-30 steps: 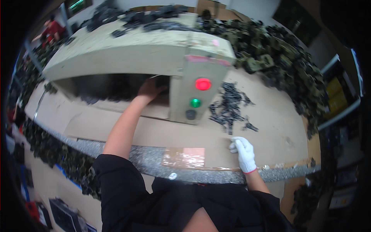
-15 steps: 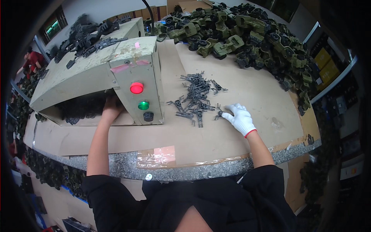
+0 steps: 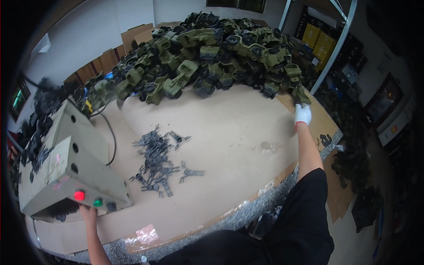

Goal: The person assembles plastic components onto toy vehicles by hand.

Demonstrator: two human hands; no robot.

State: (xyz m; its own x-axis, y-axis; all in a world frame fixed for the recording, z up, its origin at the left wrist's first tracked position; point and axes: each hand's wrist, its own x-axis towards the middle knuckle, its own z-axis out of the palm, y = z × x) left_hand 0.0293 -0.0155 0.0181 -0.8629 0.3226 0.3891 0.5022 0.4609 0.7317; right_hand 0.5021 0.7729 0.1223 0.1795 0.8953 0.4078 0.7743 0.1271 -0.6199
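Left hand (image 3: 88, 213) met one machine (image 3: 90, 174) at eight o'clock, right hand (image 3: 303, 115) one toy truck (image 3: 301, 95) at two. Couldn't tell either grip.

From my head, a wide fisheye looks down and ahead to twelve o'clock, across the close table (image 3: 247, 213).

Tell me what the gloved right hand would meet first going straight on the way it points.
The green toy truck at the right end of the pile, most likely. The right hand appears right up against it, perhaps touching; depth here is unclear.
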